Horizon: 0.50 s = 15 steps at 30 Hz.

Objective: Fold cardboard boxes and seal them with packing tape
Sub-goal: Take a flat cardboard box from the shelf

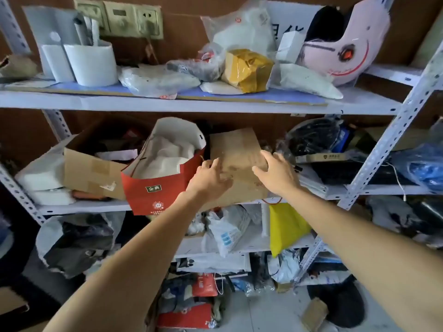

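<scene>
In the head view, a flattened cardboard box (237,164) is leaned at the front edge of the middle shelf (84,207), just beside a red paper bag (153,188) marked "金典". It is touched by the left hand (211,178) and right hand (275,173), fingers spread and relaxed. Both side edges should be gripped before it is drawn out, so the bag is not dragged.

We see a white metal shelf rack (191,105) against a brown wall (187,32), with wall sockets (119,16) up left and a grey floor (275,312) below.
</scene>
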### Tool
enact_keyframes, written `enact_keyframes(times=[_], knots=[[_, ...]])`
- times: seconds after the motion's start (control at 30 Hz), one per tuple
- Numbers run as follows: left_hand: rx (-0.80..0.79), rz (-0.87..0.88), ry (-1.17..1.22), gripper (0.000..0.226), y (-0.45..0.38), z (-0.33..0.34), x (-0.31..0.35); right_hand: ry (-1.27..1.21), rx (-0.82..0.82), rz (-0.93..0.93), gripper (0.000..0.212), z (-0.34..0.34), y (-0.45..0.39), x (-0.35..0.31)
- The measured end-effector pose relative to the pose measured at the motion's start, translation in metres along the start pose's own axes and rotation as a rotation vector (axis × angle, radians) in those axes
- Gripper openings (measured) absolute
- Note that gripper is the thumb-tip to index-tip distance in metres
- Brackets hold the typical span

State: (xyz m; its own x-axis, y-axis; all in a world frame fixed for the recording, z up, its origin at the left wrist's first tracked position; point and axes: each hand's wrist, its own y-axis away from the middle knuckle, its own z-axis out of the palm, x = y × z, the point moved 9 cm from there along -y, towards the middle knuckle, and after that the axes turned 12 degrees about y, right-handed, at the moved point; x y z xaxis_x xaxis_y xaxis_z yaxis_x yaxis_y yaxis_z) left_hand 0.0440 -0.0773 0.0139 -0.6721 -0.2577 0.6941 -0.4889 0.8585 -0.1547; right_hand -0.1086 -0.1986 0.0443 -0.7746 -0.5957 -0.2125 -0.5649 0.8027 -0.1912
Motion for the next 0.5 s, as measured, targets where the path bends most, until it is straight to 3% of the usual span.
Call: enact_keyframes(times=[0.2,0.3,0.5], knots=[[-0.083,-0.171,0.066,0.077,-0.048,0.026,-0.033,-0.104,-0.099,0.04,0.069,0.039,-0.045,0.007],[-0.052,-0.182,0.122,0.074,-0.065,0.031,-0.043,-0.175,-0.161,0.003,0.078,0.061,-0.064,0.006],[0.02,-0.256,-0.011,0.075,-0.073,0.04,-0.053,-0.223,-0.101,0.014,0.081,0.066,-0.065,0.011]])
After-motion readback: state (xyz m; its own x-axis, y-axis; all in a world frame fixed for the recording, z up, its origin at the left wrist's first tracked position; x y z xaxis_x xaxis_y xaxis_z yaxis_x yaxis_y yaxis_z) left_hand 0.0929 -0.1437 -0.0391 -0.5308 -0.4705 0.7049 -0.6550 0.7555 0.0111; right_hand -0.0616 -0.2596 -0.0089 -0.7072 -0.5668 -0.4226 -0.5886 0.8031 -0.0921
